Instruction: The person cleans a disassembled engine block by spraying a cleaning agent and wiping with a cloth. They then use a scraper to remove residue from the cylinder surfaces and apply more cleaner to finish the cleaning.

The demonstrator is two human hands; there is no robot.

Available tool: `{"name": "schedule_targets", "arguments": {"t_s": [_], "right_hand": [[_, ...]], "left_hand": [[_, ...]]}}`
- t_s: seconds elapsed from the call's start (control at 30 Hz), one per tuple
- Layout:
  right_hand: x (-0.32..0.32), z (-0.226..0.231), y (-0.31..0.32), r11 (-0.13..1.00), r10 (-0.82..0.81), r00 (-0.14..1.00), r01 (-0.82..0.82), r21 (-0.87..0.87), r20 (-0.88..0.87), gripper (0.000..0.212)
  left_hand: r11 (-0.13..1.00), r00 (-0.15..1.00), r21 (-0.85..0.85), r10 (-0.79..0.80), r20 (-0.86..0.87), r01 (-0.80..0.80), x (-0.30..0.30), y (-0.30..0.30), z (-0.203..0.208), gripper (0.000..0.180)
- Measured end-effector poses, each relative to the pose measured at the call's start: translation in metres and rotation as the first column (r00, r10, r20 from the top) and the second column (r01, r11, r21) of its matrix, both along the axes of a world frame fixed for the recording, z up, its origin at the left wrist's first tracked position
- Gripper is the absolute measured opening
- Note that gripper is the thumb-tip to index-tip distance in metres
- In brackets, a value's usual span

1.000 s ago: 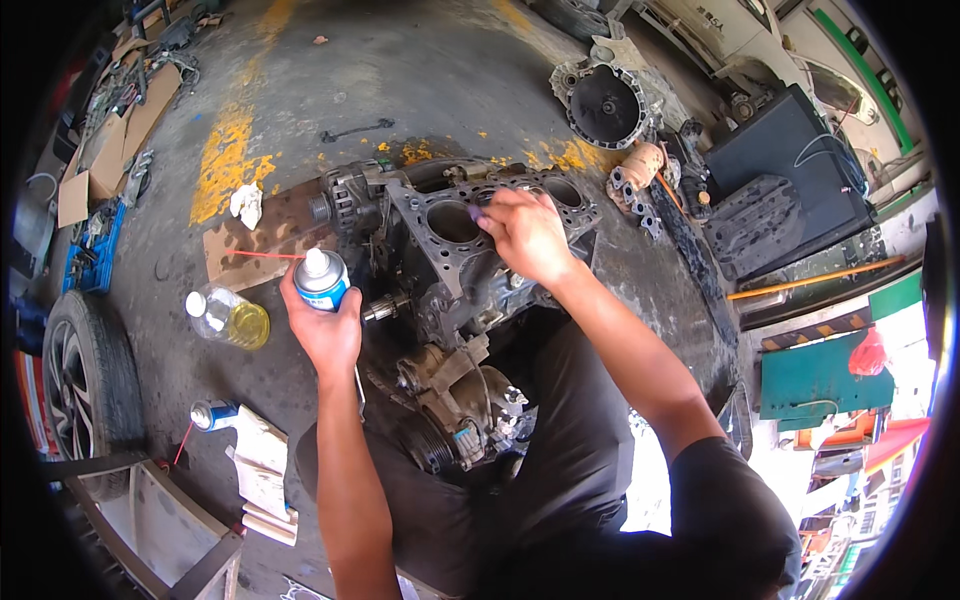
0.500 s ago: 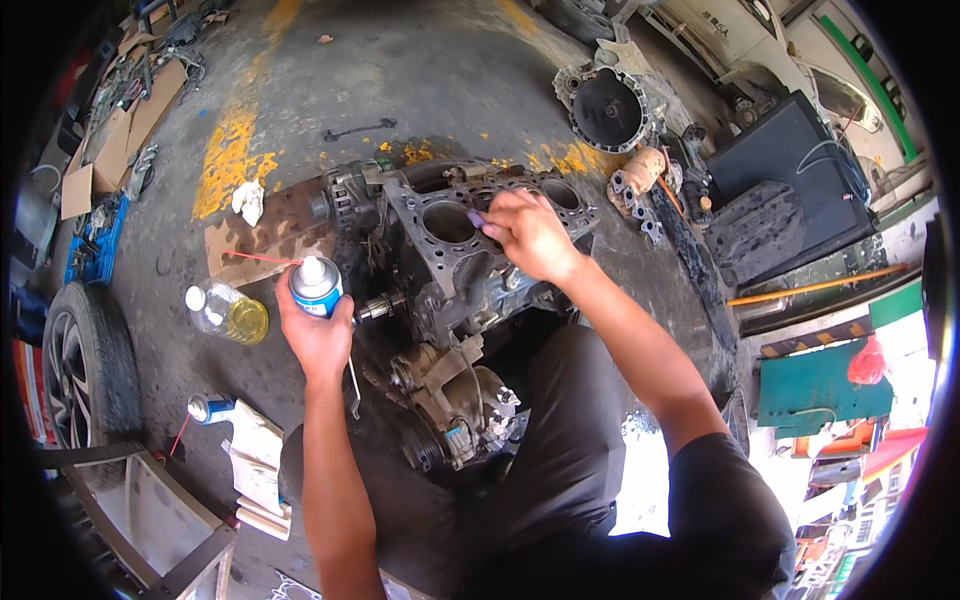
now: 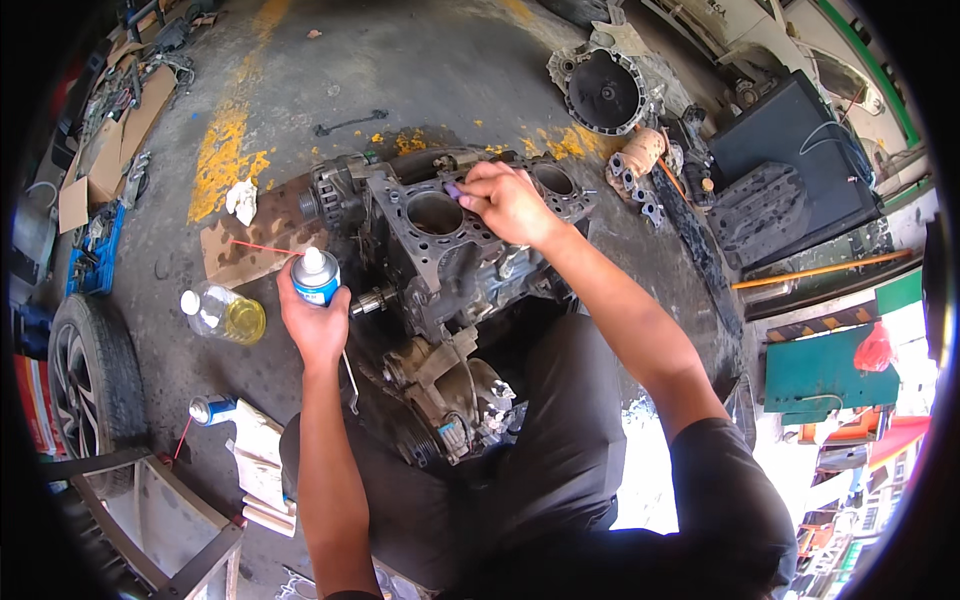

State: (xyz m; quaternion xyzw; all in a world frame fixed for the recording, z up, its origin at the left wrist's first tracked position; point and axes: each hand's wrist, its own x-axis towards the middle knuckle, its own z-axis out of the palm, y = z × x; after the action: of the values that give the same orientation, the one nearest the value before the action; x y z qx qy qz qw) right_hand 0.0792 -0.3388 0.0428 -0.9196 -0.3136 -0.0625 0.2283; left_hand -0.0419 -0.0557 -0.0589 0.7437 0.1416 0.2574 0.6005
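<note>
My left hand (image 3: 316,328) is wrapped round a blue and white spray can (image 3: 318,280), held upright, with a thin red straw reaching left from its nozzle. A slim metal rod (image 3: 350,385) shows just below this hand; whether it is held I cannot tell. In front of me stands a dirty engine block (image 3: 428,268) with its open cylinder bores facing up. The fingers of my right hand (image 3: 515,208) pinch a small purple pad (image 3: 455,190) against the block's top face, at the right rim of the left visible bore.
Left of the can are a bottle of yellow liquid (image 3: 240,318), stained cardboard (image 3: 235,262) and a crumpled white wad (image 3: 241,202). A second spray can (image 3: 212,409) lies near a wheel (image 3: 95,380). A bell housing (image 3: 605,92) sits at the far right.
My right hand and the purple pad have shifted slightly left along the block's top face, nearer the bore's rim. The whole view has moved a little; the left hand still grips the spray can.
</note>
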Motion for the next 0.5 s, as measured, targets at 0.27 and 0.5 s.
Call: {"name": "schedule_targets", "arguments": {"t_s": [0.27,0.5], "right_hand": [[-0.016,-0.001,-0.011,0.995,-0.024,0.996,0.032,-0.09,0.083,0.02],[-0.042,0.011,-0.022,0.992,0.036,0.996,-0.026,-0.124,0.076,0.023]], "left_hand": [[0.998,0.998,0.06,-0.027,0.05,0.024,0.003,-0.005,-0.009,0.067],[0.998,0.998,0.057,-0.016,0.063,0.012,-0.005,0.005,-0.007,0.066]]}}
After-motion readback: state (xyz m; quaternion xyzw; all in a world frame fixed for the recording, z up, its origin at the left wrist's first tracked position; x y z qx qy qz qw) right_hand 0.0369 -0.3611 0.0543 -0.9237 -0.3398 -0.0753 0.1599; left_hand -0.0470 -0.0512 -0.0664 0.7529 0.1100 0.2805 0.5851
